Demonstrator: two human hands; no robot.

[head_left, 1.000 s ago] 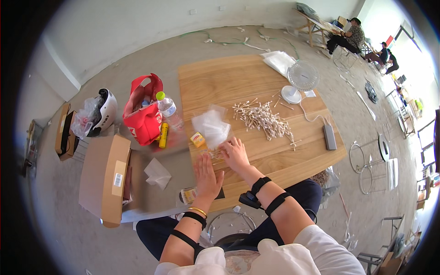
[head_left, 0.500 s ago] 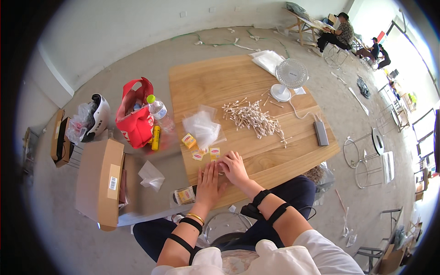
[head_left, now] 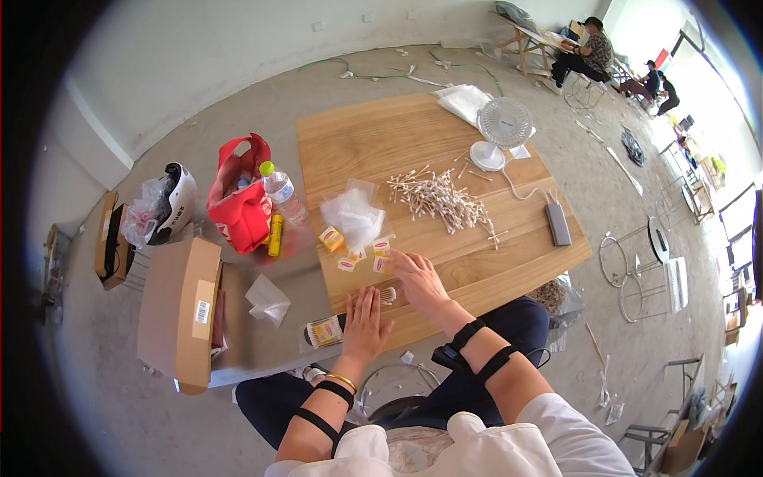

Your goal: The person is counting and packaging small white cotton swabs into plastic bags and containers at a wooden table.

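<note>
A broad table with a pale wood-grain top fills the middle of the frame, a tall brown cardboard box standing open at lower left and a red fabric bag at left, above it. A loose pile of white-tipped cotton swabs spreads across the tabletop right of centre, below a small white desk fan at upper right. At lower centre, the person's left hand lies palm down, fingers straight and held close together, thumb apart, over one end of a small bundle of swabs at the table's near edge. The right hand, just above and to the right, extends its fingers toward small yellow-and-white printed cards left of centre; whether the fingertips pinch a card cannot be told. Thin clear plastic bags lie above the cards. A flat clear packet with a yellow label rests at lower left, beside the left hand.
</note>
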